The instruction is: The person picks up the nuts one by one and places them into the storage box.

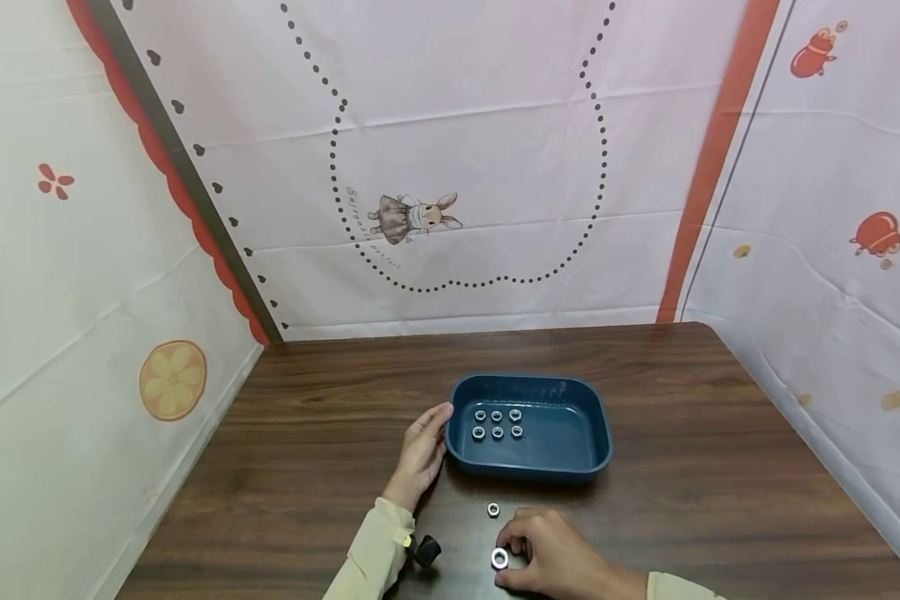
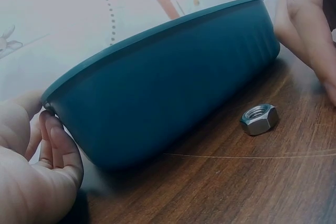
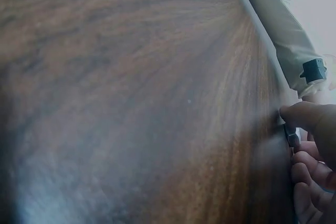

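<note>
Right hand (image 1: 551,554) pinches a shiny hexagonal nut (image 1: 499,558).

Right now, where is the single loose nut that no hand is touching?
In the head view, the loose hex nut lies on the wooden table, just in front of the blue tray, between the tray and the right hand.

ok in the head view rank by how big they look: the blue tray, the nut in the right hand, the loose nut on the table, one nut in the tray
1. blue tray
2. nut in the right hand
3. loose nut on the table
4. one nut in the tray; close to the loose nut, so unsure. Nearness to the camera may account for the nuts' differences.
</note>
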The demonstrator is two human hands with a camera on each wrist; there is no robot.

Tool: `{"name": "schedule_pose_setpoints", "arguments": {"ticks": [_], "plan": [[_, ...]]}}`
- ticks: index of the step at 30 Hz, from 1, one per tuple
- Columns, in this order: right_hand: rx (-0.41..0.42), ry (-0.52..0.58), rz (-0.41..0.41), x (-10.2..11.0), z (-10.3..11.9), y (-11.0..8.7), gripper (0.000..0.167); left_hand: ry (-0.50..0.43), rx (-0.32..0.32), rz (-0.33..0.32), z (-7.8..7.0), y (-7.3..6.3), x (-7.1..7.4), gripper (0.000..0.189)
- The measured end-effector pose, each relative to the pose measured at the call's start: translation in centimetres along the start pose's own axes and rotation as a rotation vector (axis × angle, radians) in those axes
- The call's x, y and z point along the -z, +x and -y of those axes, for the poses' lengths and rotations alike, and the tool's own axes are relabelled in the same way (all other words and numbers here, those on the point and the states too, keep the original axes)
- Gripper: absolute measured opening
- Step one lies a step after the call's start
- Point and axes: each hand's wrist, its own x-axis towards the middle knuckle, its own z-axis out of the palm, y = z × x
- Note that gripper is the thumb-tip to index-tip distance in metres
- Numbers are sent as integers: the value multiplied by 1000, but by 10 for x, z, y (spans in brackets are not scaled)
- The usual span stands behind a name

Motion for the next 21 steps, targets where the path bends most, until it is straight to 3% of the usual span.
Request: {"name": "schedule_pose_setpoints", "arguments": {"ticks": [10, 21], "plan": [[-59, 63, 40, 0, 1, 1, 14, 0, 2, 4, -1, -1, -1, 37], [-6, 42, -25, -3, -1, 1, 12, -17, -7, 3, -1, 1, -1, 29]]}}
